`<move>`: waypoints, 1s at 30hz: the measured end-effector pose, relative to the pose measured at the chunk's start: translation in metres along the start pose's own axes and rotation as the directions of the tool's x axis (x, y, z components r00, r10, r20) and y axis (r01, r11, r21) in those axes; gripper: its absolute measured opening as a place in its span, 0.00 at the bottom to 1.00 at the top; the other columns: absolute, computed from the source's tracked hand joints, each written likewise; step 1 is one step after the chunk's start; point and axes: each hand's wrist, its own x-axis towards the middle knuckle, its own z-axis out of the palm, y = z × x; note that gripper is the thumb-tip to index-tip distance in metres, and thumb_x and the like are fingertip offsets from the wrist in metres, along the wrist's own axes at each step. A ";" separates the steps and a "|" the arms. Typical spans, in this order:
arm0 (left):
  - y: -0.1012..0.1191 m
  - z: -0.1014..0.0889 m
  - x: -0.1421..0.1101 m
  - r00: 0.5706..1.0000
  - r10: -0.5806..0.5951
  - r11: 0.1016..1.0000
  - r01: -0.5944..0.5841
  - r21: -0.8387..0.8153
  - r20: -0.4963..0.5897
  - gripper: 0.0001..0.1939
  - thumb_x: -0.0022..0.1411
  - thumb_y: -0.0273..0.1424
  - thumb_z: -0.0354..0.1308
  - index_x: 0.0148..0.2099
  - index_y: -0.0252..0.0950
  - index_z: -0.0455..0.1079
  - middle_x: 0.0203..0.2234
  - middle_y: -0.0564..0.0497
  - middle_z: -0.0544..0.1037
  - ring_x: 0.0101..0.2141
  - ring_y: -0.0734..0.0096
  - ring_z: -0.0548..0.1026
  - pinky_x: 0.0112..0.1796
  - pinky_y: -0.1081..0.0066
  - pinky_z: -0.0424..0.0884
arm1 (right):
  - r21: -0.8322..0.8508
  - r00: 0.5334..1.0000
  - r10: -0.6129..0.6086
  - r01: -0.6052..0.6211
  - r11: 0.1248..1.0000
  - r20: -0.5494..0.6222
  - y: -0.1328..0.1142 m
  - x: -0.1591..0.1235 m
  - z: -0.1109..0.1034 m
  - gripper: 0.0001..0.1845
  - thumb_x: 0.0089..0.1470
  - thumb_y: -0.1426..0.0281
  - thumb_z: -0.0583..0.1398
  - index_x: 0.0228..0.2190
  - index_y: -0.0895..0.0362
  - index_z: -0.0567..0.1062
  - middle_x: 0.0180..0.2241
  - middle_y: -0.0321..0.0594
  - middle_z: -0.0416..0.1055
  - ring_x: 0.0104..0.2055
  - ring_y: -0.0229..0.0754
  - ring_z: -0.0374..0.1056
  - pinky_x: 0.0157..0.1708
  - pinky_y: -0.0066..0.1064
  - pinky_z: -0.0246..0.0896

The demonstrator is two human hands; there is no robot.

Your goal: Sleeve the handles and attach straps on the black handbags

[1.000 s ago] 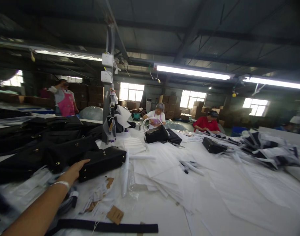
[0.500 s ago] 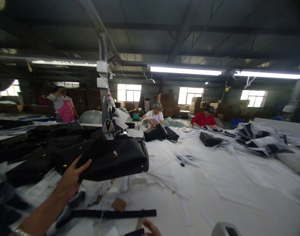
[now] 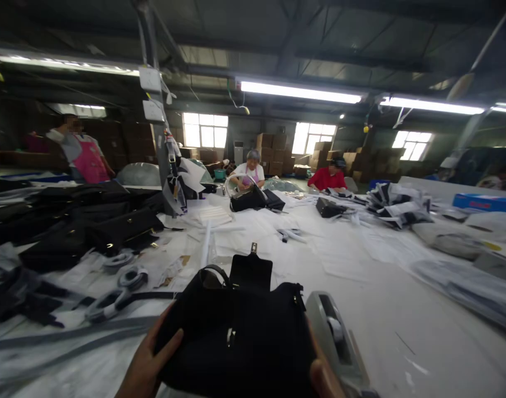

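Note:
A black handbag (image 3: 261, 337) with a metal turn clasp is held up between both hands above the near edge of the table. Its flap (image 3: 252, 272) stands up behind it, and a short handle shows at the upper left. My left hand (image 3: 156, 354) grips the bag's left side, thumb across the front. At the lower right, my right hand (image 3: 321, 373) is closed on the bag's other side, partly hidden by it. Just right of the bag sits a grey tape dispenser (image 3: 336, 337).
More black bags (image 3: 83, 221) are heaped at the left, near wrapped straps (image 3: 116, 298). White sheets (image 3: 253, 232) cover the table's middle. A metal post (image 3: 162, 149) rises at the left. Co-workers sit across the table, and a blue box (image 3: 485, 202) lies at the right.
The bag has come from the heap at the left to in front of me and turned, its flap now raised. My right hand has joined the left on it.

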 end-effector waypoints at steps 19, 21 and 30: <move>0.045 0.048 -0.058 0.561 -0.042 0.374 -0.758 0.534 0.827 0.10 0.64 0.30 0.57 0.47 0.44 0.77 0.41 0.52 0.78 0.40 0.69 0.78 0.41 0.77 0.71 | -0.148 0.986 0.155 -0.163 0.976 -0.062 0.012 -0.058 -0.003 0.46 0.48 0.58 0.66 0.64 0.54 0.56 0.63 0.48 0.59 0.65 0.56 0.53 0.65 0.50 0.47; 0.051 0.054 -0.056 0.555 -0.128 0.339 -0.755 0.562 0.822 0.09 0.64 0.30 0.58 0.44 0.44 0.77 0.40 0.53 0.78 0.39 0.69 0.78 0.39 0.77 0.70 | -0.151 0.987 0.152 -0.160 0.976 -0.061 0.011 -0.059 -0.003 0.46 0.48 0.58 0.66 0.64 0.55 0.55 0.64 0.48 0.58 0.66 0.56 0.52 0.65 0.51 0.46; 0.058 0.070 -0.037 0.439 -0.243 0.436 -0.747 0.502 0.865 0.08 0.57 0.21 0.61 0.33 0.39 0.79 0.32 0.53 0.80 0.35 0.71 0.78 0.38 0.79 0.68 | -0.175 0.990 0.136 -0.139 0.975 -0.031 0.007 -0.060 -0.004 0.45 0.49 0.58 0.65 0.63 0.55 0.55 0.63 0.48 0.59 0.65 0.55 0.54 0.64 0.48 0.48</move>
